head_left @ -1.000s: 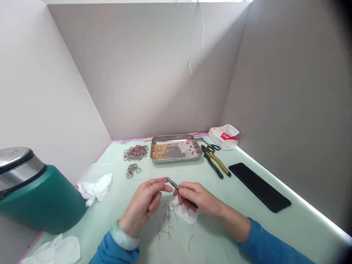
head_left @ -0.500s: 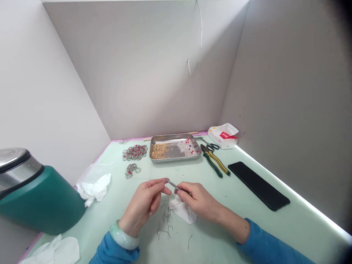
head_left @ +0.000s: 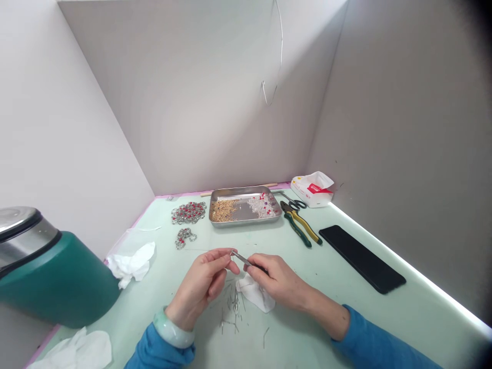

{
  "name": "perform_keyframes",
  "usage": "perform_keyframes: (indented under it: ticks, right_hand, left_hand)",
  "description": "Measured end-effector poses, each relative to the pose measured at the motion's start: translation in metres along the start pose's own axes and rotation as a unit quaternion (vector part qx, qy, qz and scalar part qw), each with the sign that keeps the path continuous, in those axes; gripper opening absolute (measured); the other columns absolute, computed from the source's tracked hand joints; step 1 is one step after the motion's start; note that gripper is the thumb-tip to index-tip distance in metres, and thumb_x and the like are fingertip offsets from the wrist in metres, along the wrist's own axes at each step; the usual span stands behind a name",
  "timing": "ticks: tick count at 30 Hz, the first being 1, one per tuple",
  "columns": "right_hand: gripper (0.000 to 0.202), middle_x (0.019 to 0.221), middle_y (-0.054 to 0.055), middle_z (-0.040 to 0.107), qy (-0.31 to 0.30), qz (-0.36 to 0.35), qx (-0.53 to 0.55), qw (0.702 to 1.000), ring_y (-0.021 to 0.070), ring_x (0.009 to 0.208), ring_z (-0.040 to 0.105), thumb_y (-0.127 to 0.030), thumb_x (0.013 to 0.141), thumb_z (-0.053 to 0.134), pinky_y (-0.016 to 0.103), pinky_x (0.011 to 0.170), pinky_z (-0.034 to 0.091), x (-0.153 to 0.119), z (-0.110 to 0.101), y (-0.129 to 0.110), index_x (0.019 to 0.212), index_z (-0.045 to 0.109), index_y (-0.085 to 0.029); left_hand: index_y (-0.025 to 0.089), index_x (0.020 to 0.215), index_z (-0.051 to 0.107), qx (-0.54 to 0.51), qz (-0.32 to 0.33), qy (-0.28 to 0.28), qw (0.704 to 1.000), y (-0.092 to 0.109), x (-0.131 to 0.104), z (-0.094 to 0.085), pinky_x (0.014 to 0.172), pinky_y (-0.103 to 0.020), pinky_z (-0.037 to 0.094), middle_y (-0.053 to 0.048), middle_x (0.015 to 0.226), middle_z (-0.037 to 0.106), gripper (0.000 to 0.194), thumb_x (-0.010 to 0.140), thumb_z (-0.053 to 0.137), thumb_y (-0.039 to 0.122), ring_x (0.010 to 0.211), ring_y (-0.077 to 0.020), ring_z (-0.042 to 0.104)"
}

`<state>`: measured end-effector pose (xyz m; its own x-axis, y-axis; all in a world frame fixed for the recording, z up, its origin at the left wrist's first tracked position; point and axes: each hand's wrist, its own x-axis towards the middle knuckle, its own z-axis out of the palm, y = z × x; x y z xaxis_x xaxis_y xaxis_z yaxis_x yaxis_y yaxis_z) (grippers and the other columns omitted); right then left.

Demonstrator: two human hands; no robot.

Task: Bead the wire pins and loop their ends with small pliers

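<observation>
My left hand (head_left: 206,274) has its thumb and forefinger pinched on a thin wire (head_left: 198,250), which runs off to the left above the table. Slim grey metal tweezers (head_left: 242,259) are in the closed fingers of my right hand (head_left: 271,277). Their tip meets the wire at my left fingertips; the fine detail there is too small to make out. Beneath my hands lie several loose short wire pieces (head_left: 235,305) and a crumpled white tissue (head_left: 255,293), partly covered by my right hand.
Gold and clear beads lie in a metal tray (head_left: 246,222). Left of it are red-beaded chains (head_left: 188,212). To the right are pliers (head_left: 302,225), scissors (head_left: 295,203), a tissue pack (head_left: 313,189) and a black phone (head_left: 361,259). A green flask (head_left: 57,282) stands at left.
The tweezers' tip has shifted slightly at my left fingertips, and a wire piece that hung below them now appears lower, among the loose pieces. Both hands stay nearly in place.
</observation>
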<state>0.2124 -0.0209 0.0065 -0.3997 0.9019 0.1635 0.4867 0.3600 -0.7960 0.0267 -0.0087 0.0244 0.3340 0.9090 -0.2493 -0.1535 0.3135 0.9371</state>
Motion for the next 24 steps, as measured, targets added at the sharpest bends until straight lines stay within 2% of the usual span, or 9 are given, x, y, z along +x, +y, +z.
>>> perform_keyframes:
  ticks: [10, 24]
  right_hand:
    - [0.021, 0.062, -0.004, 0.039, -0.04, 0.045, 0.114, 0.992, 0.0105, 0.06, 0.037, -0.03, 0.087, 0.041, 0.022, 0.055, 0.028, 0.0005, -0.005, 0.0008, 0.072, 0.05, -0.018]
    - [0.021, 0.065, -0.003, 0.043, -0.002, 0.011, 0.029, 1.0, 0.0108, 0.062, 0.04, -0.025, 0.087, 0.041, 0.023, 0.057, 0.029, -0.0001, -0.0002, 0.0003, 0.067, 0.044, -0.019]
  left_hand:
    - [0.012, 0.1, 0.061, -0.033, -0.009, -0.009, 0.999, 0.0024, -0.0005, 0.0026, 0.032, -0.018, 0.013, -0.002, 0.068, 0.065, 0.025, 0.077, 0.058, 0.022, 0.028, 0.002, 0.022]
    - [0.011, 0.093, 0.062, -0.028, 0.002, 0.003, 1.0, -0.001, 0.0011, 0.0011, 0.032, -0.018, 0.013, -0.001, 0.065, 0.063, 0.023, 0.075, 0.06, 0.027, 0.029, 0.0018, 0.021]
